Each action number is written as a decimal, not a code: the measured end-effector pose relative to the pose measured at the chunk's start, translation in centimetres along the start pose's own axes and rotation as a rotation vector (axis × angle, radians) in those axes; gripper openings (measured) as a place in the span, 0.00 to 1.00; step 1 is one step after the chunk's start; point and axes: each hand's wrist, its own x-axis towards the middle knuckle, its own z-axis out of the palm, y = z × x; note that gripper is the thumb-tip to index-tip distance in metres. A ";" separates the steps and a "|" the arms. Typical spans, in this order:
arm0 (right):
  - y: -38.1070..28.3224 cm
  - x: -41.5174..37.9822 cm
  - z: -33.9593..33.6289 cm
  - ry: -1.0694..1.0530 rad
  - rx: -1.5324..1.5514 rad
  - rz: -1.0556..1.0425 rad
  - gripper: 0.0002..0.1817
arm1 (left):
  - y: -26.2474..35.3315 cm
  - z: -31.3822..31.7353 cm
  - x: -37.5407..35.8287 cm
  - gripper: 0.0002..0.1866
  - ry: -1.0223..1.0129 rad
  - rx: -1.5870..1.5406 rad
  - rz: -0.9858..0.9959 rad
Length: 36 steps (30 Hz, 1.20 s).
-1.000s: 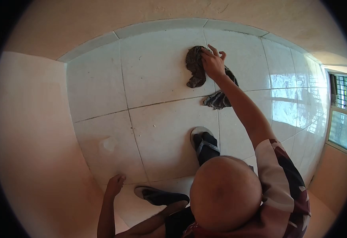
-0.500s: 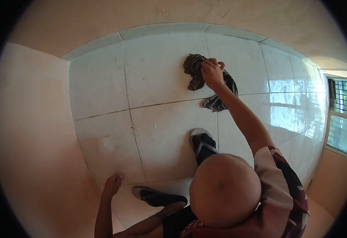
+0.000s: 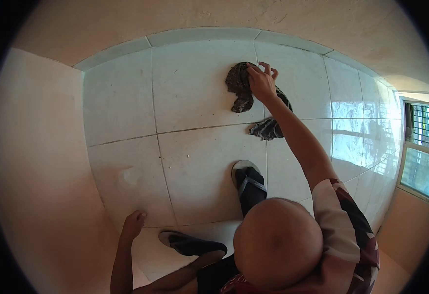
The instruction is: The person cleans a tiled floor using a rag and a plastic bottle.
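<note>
A dark, crumpled rag [image 3: 239, 83] lies bunched on the white tile floor, part of it trailing down and right beneath my wrist. My right hand [image 3: 262, 82] is on this rag, its fingers bent over the cloth and one or two of them raised; the underside of the grip is hidden. Away from the rag, at the lower left, my left hand [image 3: 134, 224] hangs above the floor near the side wall. Its fingers are curled in, and nothing shows in them.
My bent knee [image 3: 278, 240] fills the lower middle. Two feet in dark socks and sandals rest on the tiles [image 3: 209, 161]: one sandal [image 3: 249, 182] ahead, another [image 3: 190, 243] lower left. Walls [image 3: 43, 147] bound the floor at left and top. A barred window [image 3: 423, 147] is at right.
My right hand has shifted slightly up on the rag, its fingers more spread. The rag's upper part sits a little higher. My left hand has moved slightly left and up.
</note>
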 end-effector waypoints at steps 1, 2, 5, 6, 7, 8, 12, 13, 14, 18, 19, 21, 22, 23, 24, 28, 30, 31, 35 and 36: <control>-0.1 -0.1 0.1 -0.008 0.005 0.002 0.15 | 0.2 0.0 0.0 0.17 -0.005 0.003 -0.005; -0.4 -0.2 0.1 -0.029 0.037 0.053 0.16 | 0.4 -0.2 0.0 0.17 -0.007 0.007 -0.008; -1.3 -2.2 -0.8 -0.116 0.045 0.122 0.16 | 1.5 -0.8 0.0 0.15 -0.003 0.016 -0.009; -1.2 -2.2 -1.1 -0.090 0.038 0.080 0.16 | 1.8 -1.1 0.1 0.15 0.004 0.008 -0.006; -0.8 -2.4 -1.2 -0.073 0.028 0.040 0.15 | 2.0 -1.2 0.2 0.16 0.007 0.026 -0.022; -0.3 -1.8 -1.0 -0.078 0.023 0.038 0.15 | 2.1 -1.2 0.3 0.16 0.005 0.048 -0.039; -0.4 0.0 0.2 -0.017 0.041 0.081 0.16 | 1.7 -0.8 0.6 0.18 -0.003 0.074 0.000; -0.5 -0.1 0.0 -0.037 0.072 0.119 0.16 | 1.6 -0.7 0.6 0.17 -0.006 0.074 0.004; -1.0 -1.1 -0.7 -0.102 0.076 0.139 0.16 | 1.7 -0.9 1.0 0.16 0.001 0.071 0.016; -0.4 -1.3 -1.2 -0.149 0.026 0.082 0.19 | -0.2 -0.3 2.0 0.15 0.012 -0.017 0.053; 0.0 -0.1 -0.7 -0.085 0.023 0.080 0.20 | 0.4 -0.5 1.8 0.15 0.012 0.012 0.045; -0.2 -0.2 -0.1 -0.037 0.021 0.080 0.20 | 0.8 -0.3 1.7 0.15 -0.001 0.041 0.029; -0.5 -0.5 -0.1 -0.076 0.043 0.122 0.20 | 0.9 -0.4 1.7 0.14 -0.012 0.040 0.023; -0.8 -0.5 -0.3 -0.107 0.064 0.165 0.21 | 1.2 -0.7 1.8 0.14 -0.018 0.040 0.023; -1.0 -1.5 -1.0 -0.146 0.082 0.141 0.21 | 1.0 -0.9 2.1 0.14 -0.010 0.041 0.032; -0.3 -1.4 -1.7 -0.188 0.038 0.081 0.22 | 0.4 -0.6 2.3 0.14 0.008 -0.012 0.058; 0.3 0.6 -0.8 -0.086 0.025 0.071 0.22 | 0.4 -0.2 2.5 0.14 0.003 0.002 0.046; 0.0 0.1 -0.6 -0.094 0.024 0.078 0.22 | 0.2 0.0 2.7 0.14 0.006 -0.082 0.061; -1.0 -2.2 -1.0 -0.160 0.072 0.144 0.24 | 0.5 -0.9 3.2 0.15 -0.028 -0.093 0.041; -0.9 -1.8 -1.2 -0.152 0.053 0.124 0.24 | 0.8 -1.0 3.3 0.15 -0.020 -0.099 0.045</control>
